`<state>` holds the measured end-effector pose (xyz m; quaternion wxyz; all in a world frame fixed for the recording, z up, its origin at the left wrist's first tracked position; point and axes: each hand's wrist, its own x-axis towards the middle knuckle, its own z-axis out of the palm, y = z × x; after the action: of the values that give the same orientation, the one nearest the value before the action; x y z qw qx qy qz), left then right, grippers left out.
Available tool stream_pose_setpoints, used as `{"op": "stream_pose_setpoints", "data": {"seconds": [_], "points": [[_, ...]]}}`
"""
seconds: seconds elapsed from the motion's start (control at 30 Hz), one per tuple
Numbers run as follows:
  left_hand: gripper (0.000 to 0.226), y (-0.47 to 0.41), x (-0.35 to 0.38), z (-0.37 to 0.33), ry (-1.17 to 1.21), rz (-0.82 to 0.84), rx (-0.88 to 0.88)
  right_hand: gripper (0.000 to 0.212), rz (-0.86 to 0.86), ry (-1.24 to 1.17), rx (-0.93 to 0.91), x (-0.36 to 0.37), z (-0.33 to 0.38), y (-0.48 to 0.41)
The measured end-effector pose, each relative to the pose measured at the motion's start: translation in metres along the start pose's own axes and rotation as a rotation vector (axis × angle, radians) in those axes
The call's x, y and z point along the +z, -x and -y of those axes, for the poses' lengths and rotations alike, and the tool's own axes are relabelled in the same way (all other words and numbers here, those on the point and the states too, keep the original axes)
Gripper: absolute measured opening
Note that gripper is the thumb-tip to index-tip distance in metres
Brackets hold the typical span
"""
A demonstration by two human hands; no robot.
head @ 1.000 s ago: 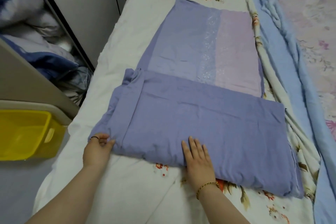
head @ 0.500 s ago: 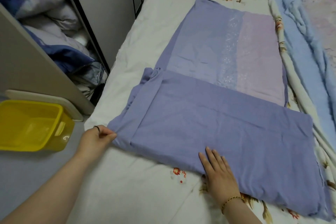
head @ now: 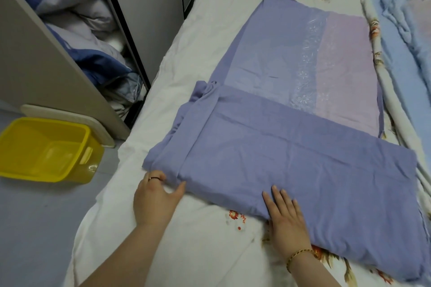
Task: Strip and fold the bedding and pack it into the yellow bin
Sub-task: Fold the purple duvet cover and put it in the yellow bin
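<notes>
Head view: I look down on the bed; the purple sheet lies across it, its near part folded up over the embroidered half.
Change: my left hand has come in from the outer corner along the near edge; my right hand stays put.
Left hand: fingers curled at the near-left edge and holding it, thumb spread, fingertips hidden.
Right hand: flat, fingers straight, pressing the near edge.
Meaning: I judge that I am still evening this fold; more folds are needed.
Yellow bin: on the floor left of the bed, well apart, no bedding in it.
Edges: the left end is bunched; the right end lies beside the rumpled blue bedding.
Room: bare bed left of the fold; the wardrobe stands close by.
</notes>
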<state>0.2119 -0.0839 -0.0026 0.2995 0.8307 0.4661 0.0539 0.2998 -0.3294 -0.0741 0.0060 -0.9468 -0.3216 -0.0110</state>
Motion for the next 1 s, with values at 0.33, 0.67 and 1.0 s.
{"op": "stream_pose_setpoints", "data": {"seconds": [0.33,0.67,1.0], "points": [[0.014,-0.029,-0.032,-0.005,0.561,-0.009,-0.106,0.053,-0.082,-0.233,0.099,-0.026,0.0,-0.002],[0.023,-0.077,-0.059,0.022,-0.048,0.413,0.003,0.067,0.154,-0.218,0.046,-0.03,-0.004,-0.009],[0.038,-0.091,0.01,-0.056,-0.241,0.181,0.202,0.104,0.226,-0.105,0.043,-0.016,0.051,-0.118]]}}
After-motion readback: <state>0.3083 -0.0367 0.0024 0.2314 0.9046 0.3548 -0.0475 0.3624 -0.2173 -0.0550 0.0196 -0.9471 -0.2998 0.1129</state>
